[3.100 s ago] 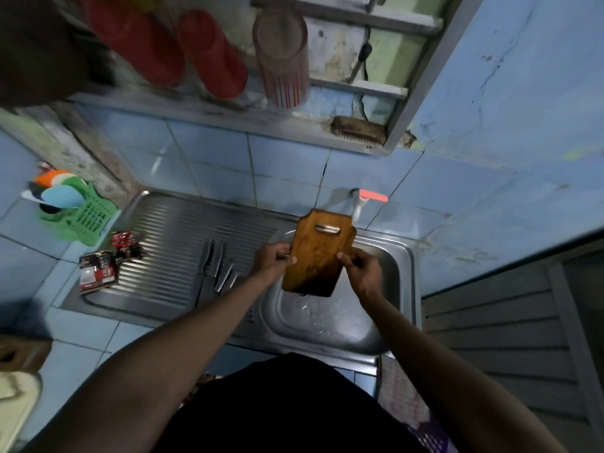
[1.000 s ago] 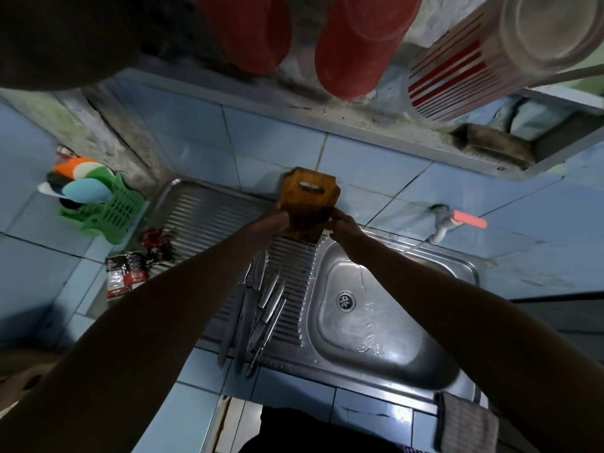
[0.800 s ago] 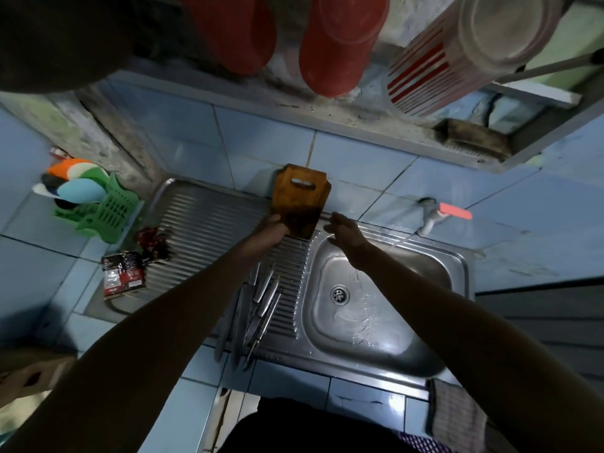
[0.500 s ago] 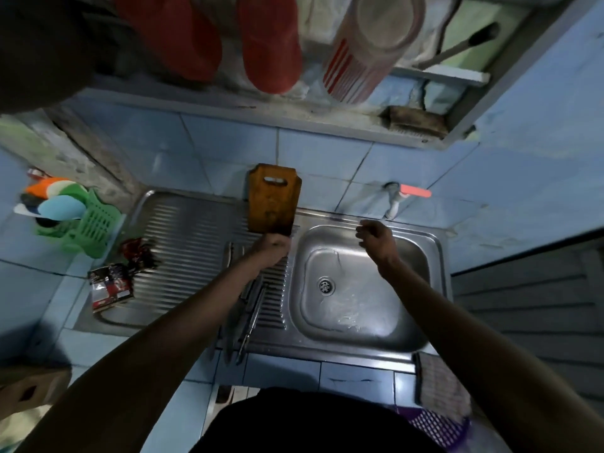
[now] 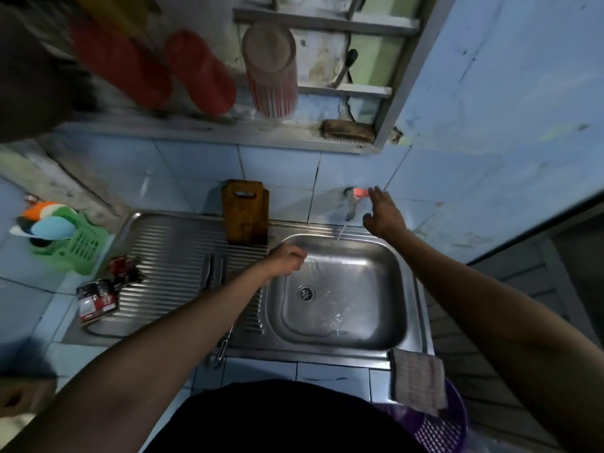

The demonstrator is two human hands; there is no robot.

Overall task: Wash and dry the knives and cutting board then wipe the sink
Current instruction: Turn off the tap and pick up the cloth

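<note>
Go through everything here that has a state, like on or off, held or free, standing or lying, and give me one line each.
tap: running, thin stream into the basin
cutting board: upright against the wall tiles, not held
knives: lying on the drainboard, not held
sink: wet, drain uncovered
right hand: open, at the tap's red handle
left hand: fingers curled, holding nothing visible
cloth: draped over the sink's front edge

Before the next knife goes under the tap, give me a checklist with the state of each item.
1. Water running: ok, a thin stream falls from the tap into the sink.
2. Cutting board out of the way: ok, it leans upright against the tiles.
3. Knives within reach: ok, on the drainboard beside the left hand.
4. Left hand free: cannot tell, fingers curled at the basin edge.
5. Right hand free: ok, open by the tap handle.
6. Drying cloth ready: ok, draped over the counter edge.
</note>
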